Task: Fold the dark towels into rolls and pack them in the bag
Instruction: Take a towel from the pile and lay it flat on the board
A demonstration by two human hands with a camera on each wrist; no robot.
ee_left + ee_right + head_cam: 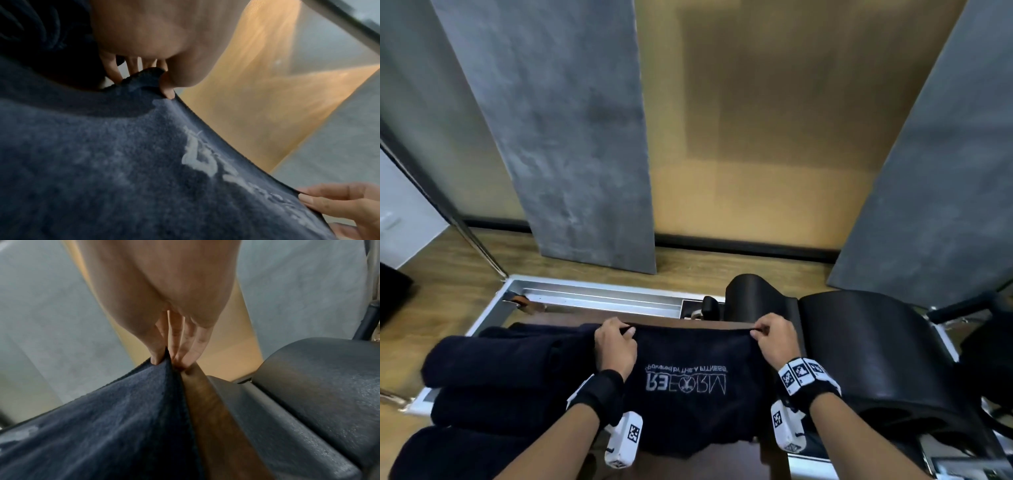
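Note:
A dark navy towel [688, 383] with a pale stitched logo lies spread in front of me, its far edge stretched taut between my hands. My left hand [625, 331] pinches the far left corner between thumb and fingers; the left wrist view shows that left hand [164, 84] pinching the towel [123, 162]. My right hand [756, 330] pinches the far right corner, and the right wrist view shows my right hand [164, 358] clamped on the towel [123, 418] edge. Several rolled dark towels [493, 377] lie at my left. No bag is in view.
The towel rests on a brown wooden surface [688, 323] over a metal-framed machine [592, 294]. Black padded cushions [876, 349] sit close on the right. Grey wall panels [571, 137] and a wood floor lie beyond.

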